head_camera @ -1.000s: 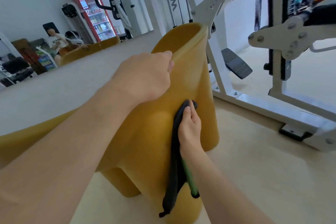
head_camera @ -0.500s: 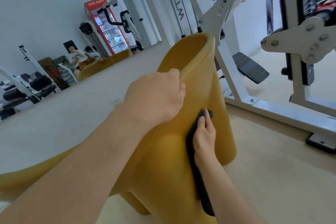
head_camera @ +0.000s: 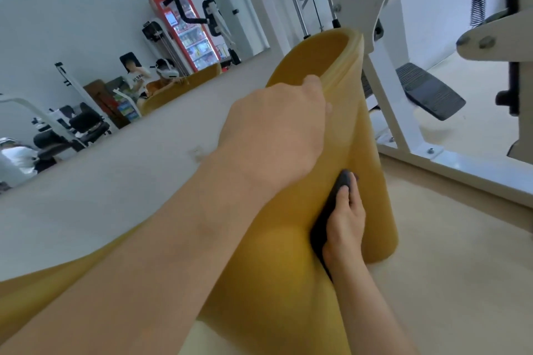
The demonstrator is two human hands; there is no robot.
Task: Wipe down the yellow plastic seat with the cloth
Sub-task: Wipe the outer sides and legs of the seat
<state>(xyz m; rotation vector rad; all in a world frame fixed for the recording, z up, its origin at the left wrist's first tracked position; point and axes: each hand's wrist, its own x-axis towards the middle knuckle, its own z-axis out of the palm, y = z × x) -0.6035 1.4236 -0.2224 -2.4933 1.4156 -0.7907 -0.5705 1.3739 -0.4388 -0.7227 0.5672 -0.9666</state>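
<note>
The yellow plastic seat fills the middle of the head view, its curved top rim rising toward the upper right. My left hand is closed over that rim, fingers curled on the edge. Lower on the seat's outer side, my right hand presses a dark cloth flat against the plastic. Most of the cloth is hidden under my palm and behind my forearm.
A white gym machine frame with a black foot pedal stands close behind the seat on the right. A wall mirror at left reflects a red vending machine and people. Beige floor lies to the right.
My right hand has stayed on the seat's side with the cloth; less of the cloth hangs below my wrist. The view has tilted and closed in. My left hand keeps its grip on the rim.
</note>
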